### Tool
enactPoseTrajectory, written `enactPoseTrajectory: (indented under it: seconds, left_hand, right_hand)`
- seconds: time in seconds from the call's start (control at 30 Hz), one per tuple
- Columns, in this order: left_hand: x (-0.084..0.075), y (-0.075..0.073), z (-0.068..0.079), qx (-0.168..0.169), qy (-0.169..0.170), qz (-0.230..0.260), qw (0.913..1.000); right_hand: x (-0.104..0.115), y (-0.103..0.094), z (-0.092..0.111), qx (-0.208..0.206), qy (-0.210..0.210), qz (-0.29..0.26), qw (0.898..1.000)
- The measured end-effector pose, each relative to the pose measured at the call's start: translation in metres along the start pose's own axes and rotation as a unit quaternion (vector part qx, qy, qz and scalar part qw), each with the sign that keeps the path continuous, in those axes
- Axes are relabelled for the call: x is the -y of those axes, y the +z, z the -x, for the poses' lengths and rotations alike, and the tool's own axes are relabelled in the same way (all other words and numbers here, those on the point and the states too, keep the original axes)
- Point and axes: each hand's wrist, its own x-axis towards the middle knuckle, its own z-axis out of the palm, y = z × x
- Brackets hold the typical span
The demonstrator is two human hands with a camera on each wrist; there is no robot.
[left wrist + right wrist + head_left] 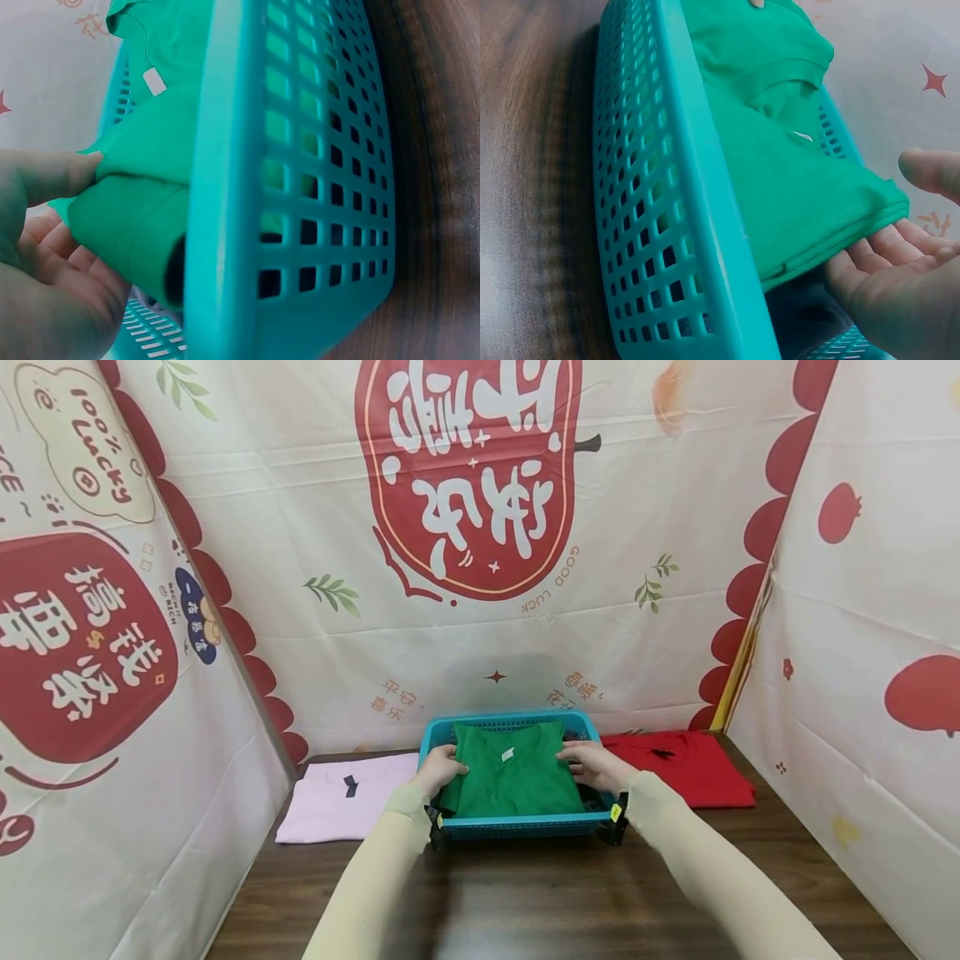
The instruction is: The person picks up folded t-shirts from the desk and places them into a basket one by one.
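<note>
A folded green shirt (pixel 517 772) with a small white tag lies in a blue-green plastic basket (pixel 525 828). At its left edge, my left hand (pixel 439 768) pinches the folded layers, thumb on top and fingers beneath, as the left wrist view shows. On the opposite side is my right hand (pixel 596 766). In the right wrist view its fingers (pixel 885 251) touch the shirt's edge from below while the thumb is lifted away from the cloth. Under the shirt, dark cloth (pixel 806 307) shows inside the basket.
A folded pink garment (pixel 348 802) lies on the brown wooden table (pixel 525 902) left of the basket. To the right lies a folded red garment (pixel 682 768). A printed white curtain (pixel 300 610) hangs close behind the basket, with more printed cloth at both sides.
</note>
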Motion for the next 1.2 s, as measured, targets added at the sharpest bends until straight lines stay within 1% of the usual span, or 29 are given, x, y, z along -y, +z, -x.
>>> enactPoseTrajectory:
  seconds: [0.23,0.5,0.73,0.97,1.2]
  left_hand:
    - [0.005,0.001,-0.002,0.009,-0.001,-0.004,0.9999]
    - [0.007,0.002,0.002,0.01,-0.011,-0.009,0.9999]
    - [0.007,0.003,0.005,0.019,-0.017,-0.004,0.9997]
    - [0.006,0.004,0.009,0.022,-0.02,-0.009,0.9995]
    - [0.009,0.006,0.007,0.019,-0.033,-0.002,0.9993]
  right_hand:
    - [-0.002,0.0,0.0,0.005,0.0,0.003,1.0]
    - [-0.002,0.002,0.001,0.0,0.01,-0.003,1.0]
    - [-0.002,0.003,0.001,-0.005,0.017,0.012,1.0]
    - [-0.003,0.003,0.004,-0.007,0.02,0.007,1.0]
    - [-0.004,0.002,0.006,-0.006,0.021,0.006,1.0]
